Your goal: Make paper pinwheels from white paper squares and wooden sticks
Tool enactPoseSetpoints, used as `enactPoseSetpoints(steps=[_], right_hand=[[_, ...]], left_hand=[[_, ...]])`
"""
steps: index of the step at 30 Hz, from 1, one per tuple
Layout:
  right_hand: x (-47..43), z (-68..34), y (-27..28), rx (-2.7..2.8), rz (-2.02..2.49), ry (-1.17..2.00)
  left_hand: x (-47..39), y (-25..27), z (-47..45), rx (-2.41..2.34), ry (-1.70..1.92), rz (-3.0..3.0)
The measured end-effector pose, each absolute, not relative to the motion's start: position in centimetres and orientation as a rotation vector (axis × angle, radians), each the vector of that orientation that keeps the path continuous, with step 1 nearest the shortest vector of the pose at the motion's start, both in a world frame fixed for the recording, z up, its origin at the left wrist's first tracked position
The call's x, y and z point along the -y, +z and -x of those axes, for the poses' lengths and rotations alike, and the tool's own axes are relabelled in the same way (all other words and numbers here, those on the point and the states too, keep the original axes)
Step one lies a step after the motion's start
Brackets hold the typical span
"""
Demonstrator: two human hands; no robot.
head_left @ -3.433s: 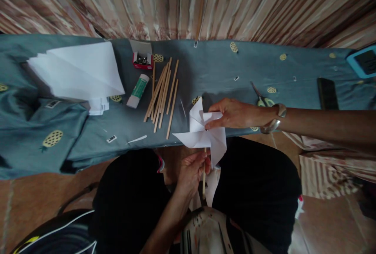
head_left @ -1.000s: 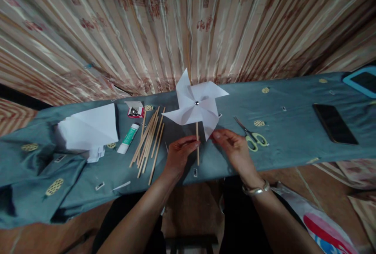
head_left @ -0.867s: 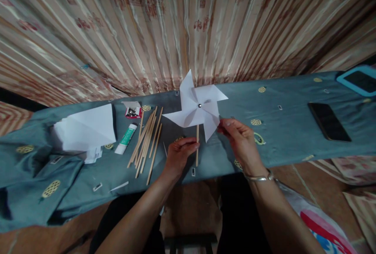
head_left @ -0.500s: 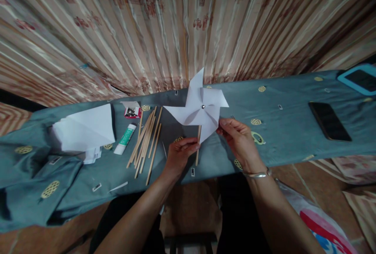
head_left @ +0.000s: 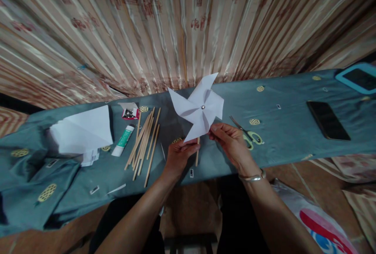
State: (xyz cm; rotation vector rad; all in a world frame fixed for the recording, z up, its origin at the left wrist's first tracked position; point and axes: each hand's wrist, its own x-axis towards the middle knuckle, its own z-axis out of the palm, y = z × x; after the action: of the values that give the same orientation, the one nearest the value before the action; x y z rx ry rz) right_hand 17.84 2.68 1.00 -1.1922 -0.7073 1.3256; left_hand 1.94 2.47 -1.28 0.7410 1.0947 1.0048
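A white paper pinwheel (head_left: pixel 195 107) with a silver pin at its centre is held up over the table in front of me. My left hand (head_left: pixel 181 155) is closed around its wooden stick (head_left: pixel 197 156), low down below the blades. With thumb and fingers pinched, my right hand (head_left: pixel 229 140) grips the edge of a lower blade of the pinwheel. Just beyond the right hand lie scissors (head_left: pixel 253 138) with pale green handles. Left of my left hand several loose wooden sticks (head_left: pixel 143 144) lie in a bunch.
The table has a grey-green cloth (head_left: pixel 282 128). At left are white paper sheets (head_left: pixel 85 130), a glue stick (head_left: pixel 123 140) and a small box of metal pins (head_left: pixel 130 112). A phone (head_left: pixel 328 120) and a blue-framed device (head_left: pixel 360 77) lie right. A curtain (head_left: pixel 182 30) hangs behind.
The pinwheel's blades have turned clockwise. My right hand has moved left and slightly down with the blade edge, leaving the scissors more visible. My left hand stays on the stick.
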Motion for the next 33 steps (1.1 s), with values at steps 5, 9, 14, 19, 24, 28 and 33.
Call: enactPoseSetpoints(steps=[5, 9, 14, 19, 24, 28, 33], right_hand=[[-2.1, -16.9, 1.2, 0.873, 1.206, 1.342], [-1.6, -17.9, 1.7, 0.914, 1.242, 1.239], [-2.4, -20.9, 1.4, 0.714, 1.294, 0.897], [-3.2, -21.8, 0.8, 0.707, 1.296, 0.907], [-3.2, -21.4, 0.8, 0.677, 1.264, 1.031], [-3.1, -21.2, 1.1, 0.646, 1.258, 1.073], [-3.0, -21.0, 1.3, 0.656, 1.262, 1.11]], left_hand=[[-2.5, -1.6, -1.9, -1.097, 0.973, -0.765], [-2.5, -1.5, -1.8, -1.135, 0.97, -0.741], [-2.4, -1.1, -1.8, -1.137, 0.952, -0.697], [-2.3, -0.9, -1.7, -1.085, 0.899, -0.7], [-2.3, -1.0, -1.6, -1.068, 0.885, -0.672], [-2.4, -1.2, -1.6, -1.084, 0.898, -0.702], [-2.4, -1.3, -1.7, -1.105, 0.891, -0.703]])
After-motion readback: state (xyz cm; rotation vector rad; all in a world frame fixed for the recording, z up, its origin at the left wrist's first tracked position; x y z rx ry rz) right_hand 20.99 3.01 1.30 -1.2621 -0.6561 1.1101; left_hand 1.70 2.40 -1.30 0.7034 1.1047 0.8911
